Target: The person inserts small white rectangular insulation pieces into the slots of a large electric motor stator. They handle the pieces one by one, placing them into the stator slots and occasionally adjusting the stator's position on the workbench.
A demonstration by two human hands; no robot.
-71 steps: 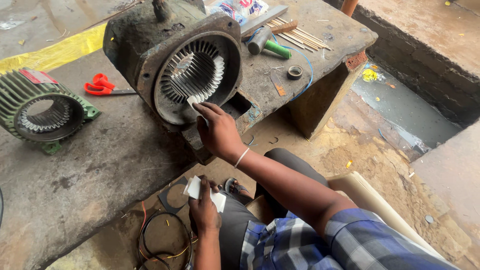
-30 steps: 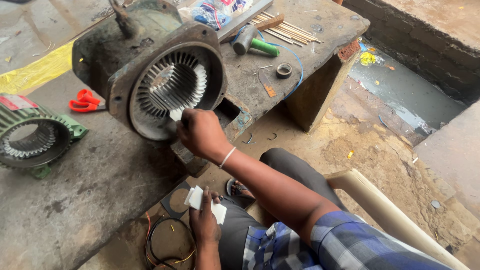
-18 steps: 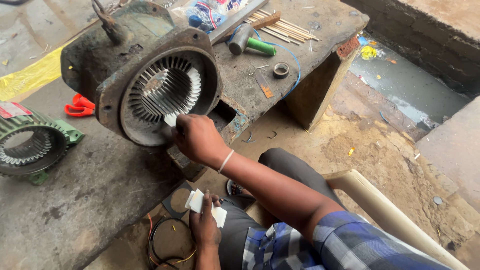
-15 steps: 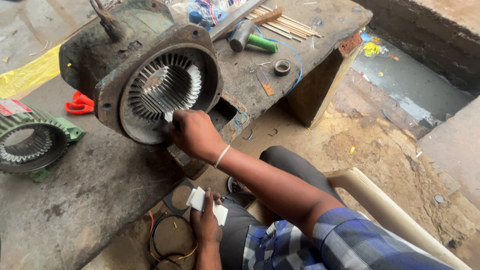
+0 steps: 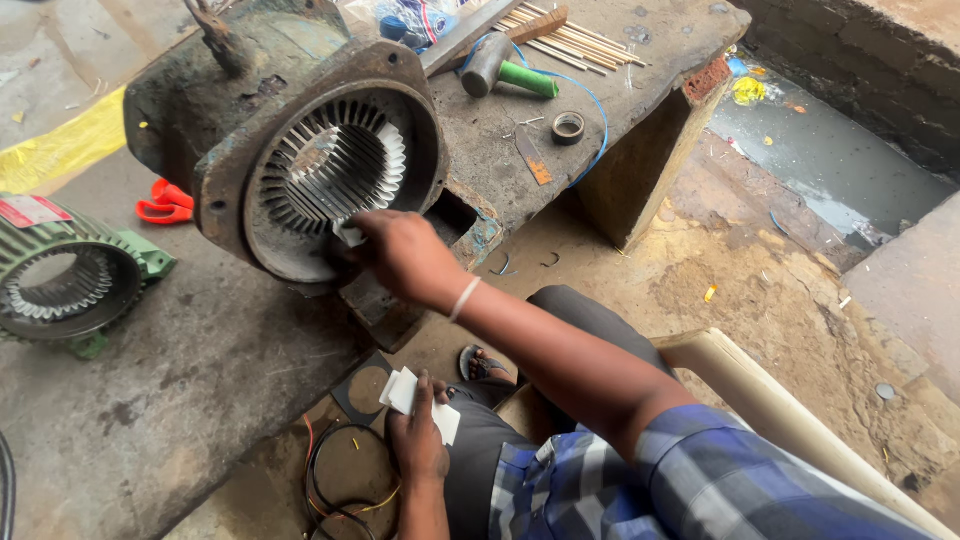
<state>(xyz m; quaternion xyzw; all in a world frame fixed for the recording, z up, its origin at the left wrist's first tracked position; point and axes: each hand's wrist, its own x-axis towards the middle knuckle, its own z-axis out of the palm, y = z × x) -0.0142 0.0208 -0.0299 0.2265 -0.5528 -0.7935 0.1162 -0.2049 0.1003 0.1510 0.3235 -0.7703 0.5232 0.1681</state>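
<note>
Pressing white paper slip [image 5: 349, 233] into lower slots of big rusty stator [image 5: 330, 170] on surface [image 5: 200, 350], right hand [image 5: 405, 255] fingers pinched shut on it. Left hand [image 5: 418, 440] gripping spare slips [image 5: 418, 400] at lap. Next probably needs slip seated straight.

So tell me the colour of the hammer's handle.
Green; the hammer handle shows in the head view, on the bench.

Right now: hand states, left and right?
Left hand: closed on a stack of white paper strips, resting near the lap.
Right hand: pinching one white strip at the stator slots.
</note>
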